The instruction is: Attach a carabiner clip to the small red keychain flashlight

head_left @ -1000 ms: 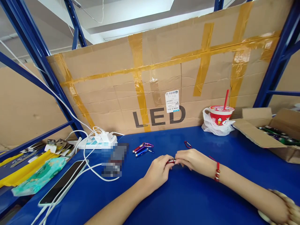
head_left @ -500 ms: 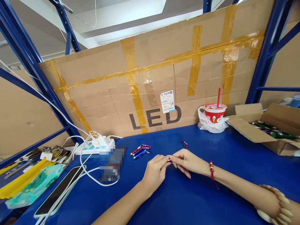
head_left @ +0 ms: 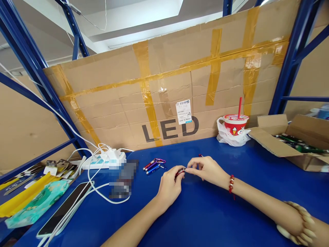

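My left hand [head_left: 168, 188] is closed around a small red metal keychain flashlight [head_left: 180, 172], whose silvery end sticks out past the fingers. At that end, the thumb and forefinger of my right hand [head_left: 209, 169] are pinched together; what lies between them is too small to make out. A dark red carabiner [head_left: 200, 155] shows only partly behind my right hand. To the left of my hands lie a blue flashlight [head_left: 153, 168] and a red and purple pair [head_left: 149, 164], with small carabiners at their ends.
A white power strip [head_left: 102, 161] with cables and a phone [head_left: 64, 209] occupy the left of the blue table [head_left: 205, 219]. A red cup [head_left: 235, 125] in a plastic bag stands at back right, beside an open carton [head_left: 298, 157]. Cardboard [head_left: 115, 113] walls the back.
My right hand has lifted and turned slightly, now partly covering the loose carabiner. More of the red flashlight shows in my left hand, which has shifted slightly.
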`<state>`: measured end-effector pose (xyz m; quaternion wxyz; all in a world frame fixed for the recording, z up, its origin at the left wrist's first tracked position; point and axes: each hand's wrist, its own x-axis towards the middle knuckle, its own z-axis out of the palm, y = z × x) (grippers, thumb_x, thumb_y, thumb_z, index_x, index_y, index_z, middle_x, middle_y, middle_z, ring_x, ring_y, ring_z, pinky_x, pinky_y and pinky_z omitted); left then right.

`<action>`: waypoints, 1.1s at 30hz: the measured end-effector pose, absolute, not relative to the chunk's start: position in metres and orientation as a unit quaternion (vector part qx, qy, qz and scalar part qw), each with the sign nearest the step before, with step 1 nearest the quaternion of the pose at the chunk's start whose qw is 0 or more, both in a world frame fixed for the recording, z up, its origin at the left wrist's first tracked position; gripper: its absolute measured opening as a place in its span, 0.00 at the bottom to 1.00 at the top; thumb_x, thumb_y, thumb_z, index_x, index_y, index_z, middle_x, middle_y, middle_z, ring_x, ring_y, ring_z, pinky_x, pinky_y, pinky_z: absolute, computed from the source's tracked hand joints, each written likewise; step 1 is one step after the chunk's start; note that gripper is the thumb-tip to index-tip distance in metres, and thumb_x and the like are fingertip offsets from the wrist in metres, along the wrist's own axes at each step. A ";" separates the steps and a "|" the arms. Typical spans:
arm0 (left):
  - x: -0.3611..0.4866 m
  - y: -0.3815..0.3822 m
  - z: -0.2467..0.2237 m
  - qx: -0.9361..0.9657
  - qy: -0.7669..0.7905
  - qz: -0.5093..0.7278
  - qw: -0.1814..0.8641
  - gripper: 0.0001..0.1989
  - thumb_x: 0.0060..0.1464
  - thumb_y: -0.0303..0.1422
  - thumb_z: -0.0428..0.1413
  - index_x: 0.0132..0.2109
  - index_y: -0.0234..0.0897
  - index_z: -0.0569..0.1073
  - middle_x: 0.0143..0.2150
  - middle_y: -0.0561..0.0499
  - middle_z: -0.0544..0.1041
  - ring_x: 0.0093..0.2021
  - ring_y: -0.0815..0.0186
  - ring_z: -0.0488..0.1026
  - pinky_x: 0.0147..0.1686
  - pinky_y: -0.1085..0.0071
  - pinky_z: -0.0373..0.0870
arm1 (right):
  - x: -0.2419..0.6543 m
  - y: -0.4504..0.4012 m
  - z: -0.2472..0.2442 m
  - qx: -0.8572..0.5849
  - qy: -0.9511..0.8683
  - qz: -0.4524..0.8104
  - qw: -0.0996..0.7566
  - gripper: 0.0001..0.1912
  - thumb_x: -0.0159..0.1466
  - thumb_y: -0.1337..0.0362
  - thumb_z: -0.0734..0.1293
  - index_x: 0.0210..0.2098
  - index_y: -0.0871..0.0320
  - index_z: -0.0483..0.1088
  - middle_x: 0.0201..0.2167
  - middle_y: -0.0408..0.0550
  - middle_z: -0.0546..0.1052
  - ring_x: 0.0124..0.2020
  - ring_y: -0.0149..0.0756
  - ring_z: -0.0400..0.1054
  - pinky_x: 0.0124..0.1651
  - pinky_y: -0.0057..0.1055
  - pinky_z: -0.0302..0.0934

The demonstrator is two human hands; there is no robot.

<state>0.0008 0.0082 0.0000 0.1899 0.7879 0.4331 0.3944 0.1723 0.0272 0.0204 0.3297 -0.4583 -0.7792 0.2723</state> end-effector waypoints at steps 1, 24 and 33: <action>0.001 0.009 0.000 0.784 0.439 0.394 0.195 0.10 0.56 0.28 0.45 0.40 0.39 0.71 0.30 0.53 0.74 0.29 0.69 0.70 0.31 0.76 0.65 | 0.175 0.029 0.022 -0.442 -0.793 0.241 0.342 0.16 0.53 0.50 0.65 0.30 0.57 0.72 0.23 0.41 0.73 0.14 0.23 0.62 0.21 0.22 0.56; -0.004 0.004 -0.001 0.803 0.385 0.368 0.267 0.04 0.53 0.29 0.48 0.31 0.37 0.63 0.28 0.53 0.74 0.26 0.70 0.69 0.26 0.77 0.62 | 0.178 0.026 0.025 -0.378 -0.856 0.142 0.322 0.09 0.54 0.57 0.67 0.22 0.53 0.74 0.26 0.39 0.75 0.23 0.26 0.66 0.28 0.22 0.55; -0.004 0.002 -0.001 0.821 0.391 0.349 0.225 0.02 0.54 0.28 0.48 0.34 0.38 0.65 0.35 0.51 0.75 0.30 0.69 0.71 0.30 0.76 0.65 | 0.175 0.031 0.009 -0.444 -0.747 0.406 0.283 0.17 0.51 0.52 0.66 0.24 0.62 0.73 0.14 0.43 0.71 0.13 0.25 0.61 0.15 0.20 0.51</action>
